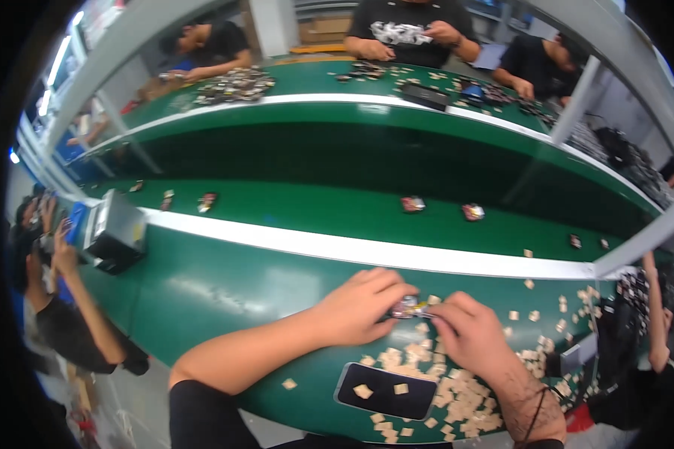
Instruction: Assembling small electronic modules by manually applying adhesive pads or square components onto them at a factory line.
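Observation:
In front of me, over the green worktable [225,284], my left hand [367,305] is closed round a small shiny item [406,307] with dark, silver and yellow parts. Its exact kind is too small to tell. From the other side my right hand [468,329] pinches at the item's right end, its fingertips almost meeting those of the left. Just below both hands spreads a loose heap of small beige square pieces [464,400]. A dark phone-like slab [386,391] in a pale frame lies beside the heap, two beige pieces on its face.
Beyond a white rail [292,243] runs a green conveyor belt [314,198] bearing several small red-and-white items [472,212]. A dark box-shaped device [116,232] stands at left. Grey metal posts rise at the right. Several people sit across and to both sides.

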### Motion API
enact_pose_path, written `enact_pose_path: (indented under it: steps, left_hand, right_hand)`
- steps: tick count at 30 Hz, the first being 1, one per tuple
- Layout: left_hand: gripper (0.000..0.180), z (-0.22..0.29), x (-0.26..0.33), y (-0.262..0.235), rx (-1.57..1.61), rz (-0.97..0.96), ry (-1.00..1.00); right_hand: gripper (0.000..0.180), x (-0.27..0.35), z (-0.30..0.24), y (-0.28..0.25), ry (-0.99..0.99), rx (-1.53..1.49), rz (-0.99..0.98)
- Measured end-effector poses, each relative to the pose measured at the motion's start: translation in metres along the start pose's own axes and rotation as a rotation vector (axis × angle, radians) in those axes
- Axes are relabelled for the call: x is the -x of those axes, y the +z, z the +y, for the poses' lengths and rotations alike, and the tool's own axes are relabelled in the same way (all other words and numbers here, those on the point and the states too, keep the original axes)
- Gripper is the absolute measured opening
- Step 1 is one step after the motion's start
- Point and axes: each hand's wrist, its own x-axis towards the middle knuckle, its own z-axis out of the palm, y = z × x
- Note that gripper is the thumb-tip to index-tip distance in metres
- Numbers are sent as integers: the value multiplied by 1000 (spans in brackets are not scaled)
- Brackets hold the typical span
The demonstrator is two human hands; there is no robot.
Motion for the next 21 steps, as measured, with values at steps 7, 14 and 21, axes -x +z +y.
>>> enact_pose_path:
  steps: [7, 14, 21]
  left_hand:
    - [61, 19, -5, 12, -122, 32, -79]
    - [56, 18, -4, 15, -70, 65, -45]
    - [50, 18, 0, 15, -31, 75, -106]
  right_hand:
    - [19, 5, -11, 1, -80, 279, -79]
    - [23, 4, -15, 8, -53, 370, -109]
    - [20, 9, 6, 4, 208, -220, -66]
